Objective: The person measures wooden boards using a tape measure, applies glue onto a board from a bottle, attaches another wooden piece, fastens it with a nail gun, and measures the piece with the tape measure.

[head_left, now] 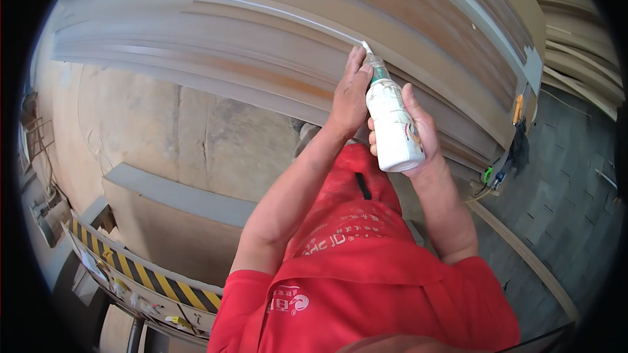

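My right hand [422, 127] is wrapped round a white glue bottle [396, 127] with a clear and green neck. The bottle tilts with its narrow tip on the edge of a long wooden panel [281, 42]. From the tip a thin white line of glue [288, 13] runs left along the panel. My left hand [352, 91] lies against the bottle's neck, its fingers stretched out toward the tip and the panel.
Several long boards are stacked under the panel. An orange-handled tool [519, 110] hangs at the stack's right end. A grey-topped box [176, 189] and a yellow-and-black striped edge [144, 271] stand at the lower left. A wooden strip [523, 252] lies on the floor at right.
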Motion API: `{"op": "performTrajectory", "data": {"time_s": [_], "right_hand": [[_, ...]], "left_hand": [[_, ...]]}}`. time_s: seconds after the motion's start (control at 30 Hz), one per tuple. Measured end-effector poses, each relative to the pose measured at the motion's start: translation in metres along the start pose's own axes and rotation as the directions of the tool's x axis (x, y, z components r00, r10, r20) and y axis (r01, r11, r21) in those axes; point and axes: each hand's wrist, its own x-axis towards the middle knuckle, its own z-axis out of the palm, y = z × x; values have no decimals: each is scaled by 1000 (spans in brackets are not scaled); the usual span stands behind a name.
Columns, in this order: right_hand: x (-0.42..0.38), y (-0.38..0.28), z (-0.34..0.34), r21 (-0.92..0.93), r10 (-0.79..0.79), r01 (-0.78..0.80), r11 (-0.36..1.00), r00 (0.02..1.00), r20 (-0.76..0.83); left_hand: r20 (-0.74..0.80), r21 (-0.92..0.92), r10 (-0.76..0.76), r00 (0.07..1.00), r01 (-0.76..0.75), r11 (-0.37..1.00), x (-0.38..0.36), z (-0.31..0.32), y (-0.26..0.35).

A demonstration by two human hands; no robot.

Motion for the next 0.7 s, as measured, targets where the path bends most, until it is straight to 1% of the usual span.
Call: {"op": "performTrajectory", "data": {"time_s": [0.1, 0.2, 0.3, 0.4, 0.5, 0.6, 0.7], "right_hand": [[-1, 2, 5, -72, -62, 55, 996, 993, -96], [-3, 4, 2, -44, -64, 60, 997, 993, -102], [-3, 4, 4, -20, -68, 66, 998, 991, -114], [-5, 3, 11, -19, -52, 50, 999, 987, -155], [-4, 1, 14, 35, -12, 19, 999, 978, -207], [-4, -5, 19, -38, -15, 5, 999, 967, -253], [-4, -6, 27, -61, -26, 10, 998, 964, -266]], "left_hand": [[-4, -7, -48, 999, 48, 999, 1, 2, -3], [37, -26, -93, 995, 94, 995, 4, -1, -3], [28, -107, -139, 990, 141, 984, 1, 0, 5], [13, -29, -188, 982, 188, 982, -1, -1, 12], [-5, -174, -258, 966, 253, 952, -1, 2, 5], [-3, -295, -362, 932, 345, 891, -2, 7, 23], [-18, -220, -316, 948, 305, 927, 0, 6, 25]]}}
